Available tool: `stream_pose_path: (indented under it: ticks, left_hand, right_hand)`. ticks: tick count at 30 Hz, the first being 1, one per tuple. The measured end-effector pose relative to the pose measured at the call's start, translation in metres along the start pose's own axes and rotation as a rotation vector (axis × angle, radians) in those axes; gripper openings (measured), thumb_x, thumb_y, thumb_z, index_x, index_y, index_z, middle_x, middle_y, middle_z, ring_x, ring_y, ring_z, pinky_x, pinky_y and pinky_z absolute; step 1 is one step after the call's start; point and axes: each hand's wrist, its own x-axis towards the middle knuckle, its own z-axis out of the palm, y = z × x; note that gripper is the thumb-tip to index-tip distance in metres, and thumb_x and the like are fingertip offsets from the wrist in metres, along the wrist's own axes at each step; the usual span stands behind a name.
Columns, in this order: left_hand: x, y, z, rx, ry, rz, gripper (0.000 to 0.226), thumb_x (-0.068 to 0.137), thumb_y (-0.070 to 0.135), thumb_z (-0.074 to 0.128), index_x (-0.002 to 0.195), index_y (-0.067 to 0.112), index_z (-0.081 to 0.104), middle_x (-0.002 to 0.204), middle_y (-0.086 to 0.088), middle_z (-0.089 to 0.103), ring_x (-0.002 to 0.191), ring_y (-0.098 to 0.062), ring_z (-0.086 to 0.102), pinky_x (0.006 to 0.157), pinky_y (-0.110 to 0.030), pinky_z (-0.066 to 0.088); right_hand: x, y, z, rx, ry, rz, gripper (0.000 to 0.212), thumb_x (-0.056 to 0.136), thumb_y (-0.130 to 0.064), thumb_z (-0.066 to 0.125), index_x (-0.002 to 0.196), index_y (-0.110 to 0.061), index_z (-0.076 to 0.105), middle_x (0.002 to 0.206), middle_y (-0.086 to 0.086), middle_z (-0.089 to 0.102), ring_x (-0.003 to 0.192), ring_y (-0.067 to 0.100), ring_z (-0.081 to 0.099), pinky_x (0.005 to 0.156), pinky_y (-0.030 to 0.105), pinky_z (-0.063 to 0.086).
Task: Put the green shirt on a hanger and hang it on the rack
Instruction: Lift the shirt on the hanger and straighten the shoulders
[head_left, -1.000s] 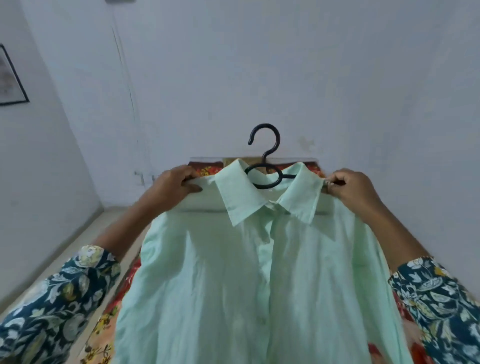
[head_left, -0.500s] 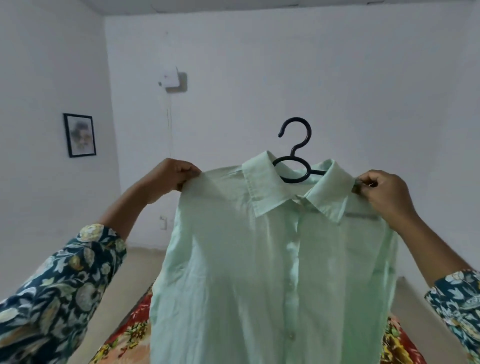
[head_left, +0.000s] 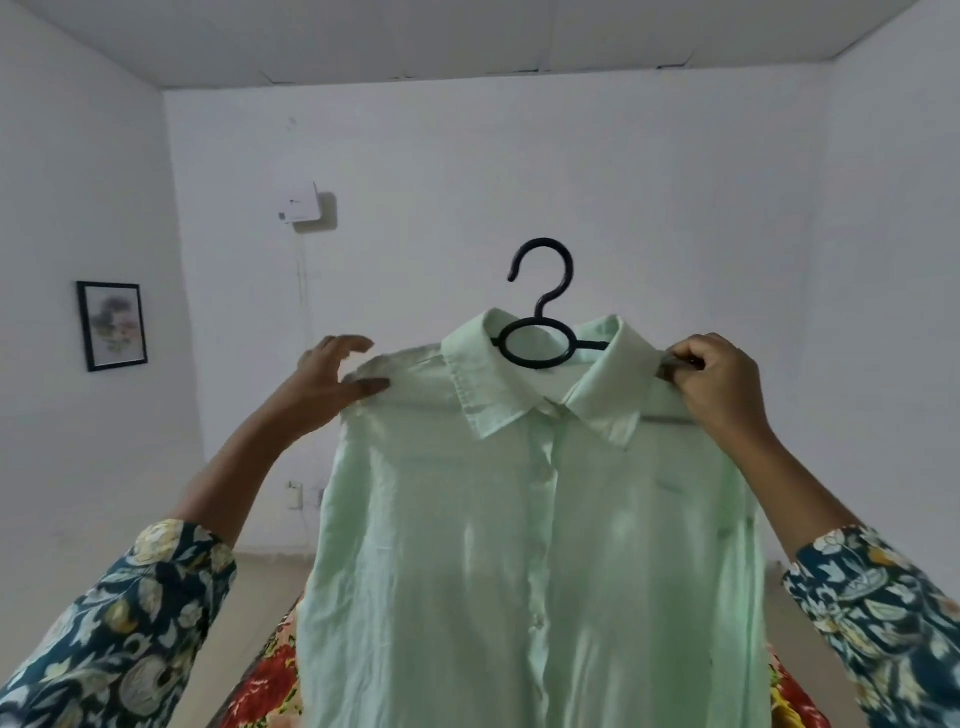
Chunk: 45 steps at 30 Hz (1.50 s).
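Observation:
The pale green shirt hangs in front of me on a black plastic hanger, whose hook sticks up above the collar. My right hand pinches the shirt's right shoulder and the hanger arm under it. At the left shoulder my left hand has its fingers spread, the thumb touching the cloth and the other fingers off it. No rack is in view.
White walls stand ahead and to both sides. A framed picture hangs on the left wall and a small white box is fixed to the back wall. A red floral cloth lies below the shirt.
The shirt on its hanger has been lifted up off the floral cloth to chest height. My left hand has loosened from a grip on the left shoulder to spread fingers.

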Motion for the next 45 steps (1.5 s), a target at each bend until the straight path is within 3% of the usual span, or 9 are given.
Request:
stream_pose_path:
  ticks: [2,4,9,13,20,27,34,41,45]
  left_hand:
    - [0.004,0.024,0.007,0.255,-0.024,0.092,0.052,0.085,0.036,0.062,0.132,0.022,0.045,0.136,0.002,0.045,0.132,-0.023,0.032,0.109,-0.043,0.025]
    - [0.012,0.04,0.018,0.353,-0.005,0.147,0.034,0.091,0.033,0.053,0.123,0.021,0.054,0.128,-0.001,0.056,0.125,-0.027,0.043,0.102,-0.039,0.031]
    - [0.015,0.04,0.016,0.085,0.12,0.102,0.017,0.093,0.021,0.05,0.092,0.011,0.063,0.086,-0.007,0.064,0.082,-0.03,0.058,0.074,-0.039,0.048]
    - [0.012,0.028,0.021,0.016,0.176,0.117,0.012,0.091,0.015,0.053,0.087,0.009,0.063,0.084,-0.01,0.065,0.078,-0.028,0.057,0.072,-0.035,0.046]
    - [0.014,0.022,0.025,0.018,0.28,0.121,0.011,0.091,0.011,0.051,0.089,0.008,0.062,0.083,-0.005,0.063,0.081,-0.032,0.058,0.074,-0.041,0.047]
    - [0.016,0.029,0.023,0.026,0.117,0.157,0.008,0.091,0.015,0.055,0.087,0.013,0.061,0.08,-0.006,0.064,0.077,-0.029,0.058,0.072,-0.035,0.047]
    - [0.006,0.038,0.031,0.108,0.186,0.186,0.011,0.092,0.015,0.053,0.09,0.011,0.063,0.074,-0.006,0.063,0.071,-0.031,0.057,0.065,-0.033,0.043]
    - [0.004,0.04,0.029,0.09,0.011,0.16,0.003,0.09,0.018,0.057,0.091,0.016,0.06,0.08,-0.006,0.063,0.076,-0.03,0.058,0.071,-0.039,0.048]
    - [0.002,0.038,0.03,0.06,-0.012,0.17,0.013,0.09,0.011,0.055,0.08,0.008,0.061,0.072,-0.012,0.062,0.068,-0.032,0.055,0.061,-0.031,0.041]
  right_hand:
    - [0.001,-0.005,0.0,0.013,0.024,-0.009,0.005,0.075,0.0,0.063,0.078,-0.002,0.067,0.087,0.013,0.065,0.077,0.018,0.053,0.07,0.025,0.038]
    - [0.002,-0.011,0.0,0.021,0.042,-0.018,0.004,0.076,0.0,0.063,0.076,-0.003,0.066,0.085,0.01,0.063,0.077,0.019,0.053,0.071,0.029,0.041]
    - [0.009,-0.014,-0.015,-0.059,-0.195,-0.029,0.011,0.077,0.0,0.062,0.083,-0.007,0.068,0.085,0.004,0.063,0.08,0.021,0.056,0.072,0.03,0.043]
    - [0.014,-0.003,-0.024,-0.104,-0.286,0.077,0.009,0.078,-0.005,0.066,0.081,-0.013,0.068,0.087,0.01,0.069,0.084,0.028,0.062,0.076,0.038,0.05]
    - [0.013,-0.01,-0.025,0.244,-0.427,0.159,0.012,0.081,-0.003,0.066,0.088,-0.012,0.069,0.079,-0.004,0.063,0.073,0.007,0.055,0.067,0.017,0.043]
    - [0.012,-0.008,-0.028,0.363,-0.258,0.209,0.02,0.076,0.007,0.066,0.069,-0.012,0.067,0.061,-0.008,0.061,0.051,-0.008,0.053,0.056,0.007,0.043]
    - [0.013,-0.023,-0.033,0.252,-0.571,0.112,0.028,0.08,-0.007,0.068,0.108,-0.011,0.066,0.104,0.002,0.068,0.096,0.013,0.061,0.091,0.026,0.046]
    - [0.014,-0.032,-0.028,0.283,-0.35,0.068,0.012,0.072,0.0,0.072,0.081,-0.008,0.072,0.072,-0.004,0.066,0.06,-0.002,0.057,0.066,0.014,0.047]
    - [0.012,-0.028,-0.025,0.27,-0.373,0.072,0.013,0.075,0.002,0.069,0.087,-0.003,0.068,0.08,0.001,0.065,0.072,0.008,0.057,0.069,0.014,0.047]
